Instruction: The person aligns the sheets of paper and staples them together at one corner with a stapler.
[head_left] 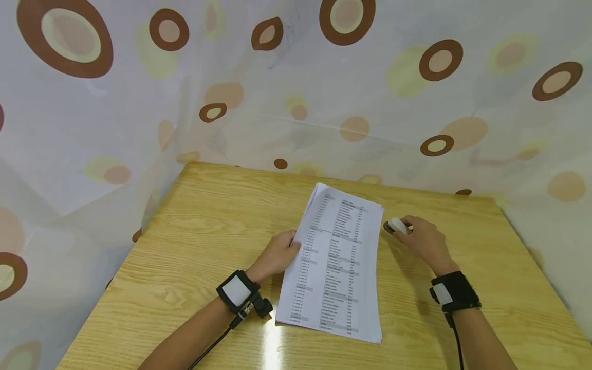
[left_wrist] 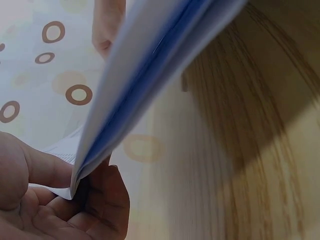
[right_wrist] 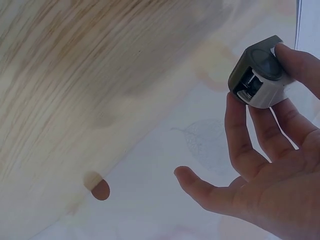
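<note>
A stack of printed sheets point(head_left: 333, 267), covered in table-like columns with grey rows, is held up over the table by my left hand point(head_left: 276, 254). In the left wrist view the thumb point(left_wrist: 50, 170) lies on one face of the sheets and the curled fingers are behind, pinching the left edge. Just right of the stack, near its upper right edge, my right hand point(head_left: 425, 242) grips a small white-and-grey stapler point(head_left: 396, 226). The right wrist view shows the stapler point(right_wrist: 260, 72) between thumb and fingertips, while the little finger stands away from it.
The wood-grain table point(head_left: 208, 216) lies under both hands. Behind it and along the sides hangs a pale sheet point(head_left: 296, 77) with brown and yellow circles. Both wrists wear black bands, the left one point(head_left: 238, 293) with a camera and cable.
</note>
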The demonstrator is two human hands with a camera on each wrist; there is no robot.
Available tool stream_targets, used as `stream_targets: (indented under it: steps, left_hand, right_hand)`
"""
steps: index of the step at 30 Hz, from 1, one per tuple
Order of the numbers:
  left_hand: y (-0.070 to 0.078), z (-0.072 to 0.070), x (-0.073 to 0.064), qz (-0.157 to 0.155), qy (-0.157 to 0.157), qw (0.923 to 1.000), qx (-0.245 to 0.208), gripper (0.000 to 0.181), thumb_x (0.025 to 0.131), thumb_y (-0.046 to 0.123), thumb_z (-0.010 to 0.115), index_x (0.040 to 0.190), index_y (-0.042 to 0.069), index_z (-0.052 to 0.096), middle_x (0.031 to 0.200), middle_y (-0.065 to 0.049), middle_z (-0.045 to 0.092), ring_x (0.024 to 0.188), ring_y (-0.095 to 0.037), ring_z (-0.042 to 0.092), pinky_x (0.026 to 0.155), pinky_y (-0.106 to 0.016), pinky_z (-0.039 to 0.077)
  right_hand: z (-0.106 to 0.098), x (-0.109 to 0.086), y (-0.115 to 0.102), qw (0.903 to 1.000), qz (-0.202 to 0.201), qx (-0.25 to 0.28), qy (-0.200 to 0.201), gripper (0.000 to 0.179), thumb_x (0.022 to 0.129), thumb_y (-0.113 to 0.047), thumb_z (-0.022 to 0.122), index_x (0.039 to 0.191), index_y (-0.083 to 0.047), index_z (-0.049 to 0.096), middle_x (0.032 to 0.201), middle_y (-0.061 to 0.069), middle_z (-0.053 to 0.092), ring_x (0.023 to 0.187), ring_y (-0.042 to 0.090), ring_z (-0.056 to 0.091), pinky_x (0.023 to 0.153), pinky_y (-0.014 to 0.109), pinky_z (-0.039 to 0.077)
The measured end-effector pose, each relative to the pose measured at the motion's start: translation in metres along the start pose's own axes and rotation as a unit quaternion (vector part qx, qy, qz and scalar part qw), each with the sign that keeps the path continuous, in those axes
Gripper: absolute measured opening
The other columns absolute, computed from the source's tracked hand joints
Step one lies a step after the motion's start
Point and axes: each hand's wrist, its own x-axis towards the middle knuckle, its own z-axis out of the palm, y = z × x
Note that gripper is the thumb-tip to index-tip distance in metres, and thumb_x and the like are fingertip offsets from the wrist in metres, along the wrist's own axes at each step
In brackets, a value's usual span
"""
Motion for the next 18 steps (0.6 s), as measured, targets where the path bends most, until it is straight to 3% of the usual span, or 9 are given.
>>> stream_targets:
  steps: [18]
  left_hand:
    - [0.0018, 0.0004, -0.0008, -0.012, -0.003, 0.9999, -0.002, 0.026, 0.105, 0.008, 0.04, 0.116, -0.005, 0.061, 0.078, -0.007, 0.062, 0.063, -0.017, 0.061, 0.053, -0.03, 0.046]
  right_hand:
    - [0.0037, 0.0081, -0.009, 0.9999, 0.004, 0.006, -0.008, 0.045, 0.096, -0.023, 0.067, 0.128, 0.007, 0.058, 0.118, 0.029, 0.061, 0.093, 0.038, 0.063, 0.07, 0.049, 0.051]
